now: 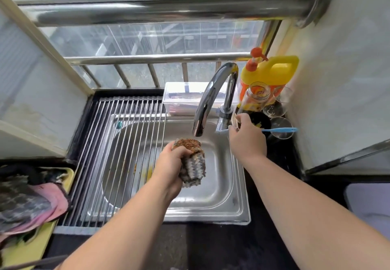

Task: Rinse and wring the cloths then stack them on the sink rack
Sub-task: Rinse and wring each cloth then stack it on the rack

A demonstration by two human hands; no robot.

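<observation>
From the head view, your left hand has its fingers and thumb wrapped round the cloth, which hangs bunched into a thick roll just below the mouth of the faucet spout and above the sink basin. Your right hand is at the tap lever beside the spout's base. Whether its fingers close on the lever or only rest against it cannot be told from here. No water shows at the spout, so the step looks like starting the rinse. Open the tap gently, hold the soiled end straight under the stream, and loosen your grip enough for water to run through the folds rather than off the outside. Stay low over the basin so splash does not reach the glasses to the right. The cloth is a coarse grey-and-white striped weave, with its upper end stained rusty brown-orange. It will likely need unrolling and rubbing there before wringing. The rack across the sink's left side carries nothing yet, and more cloths wait on the yellow tray at far left.
</observation>
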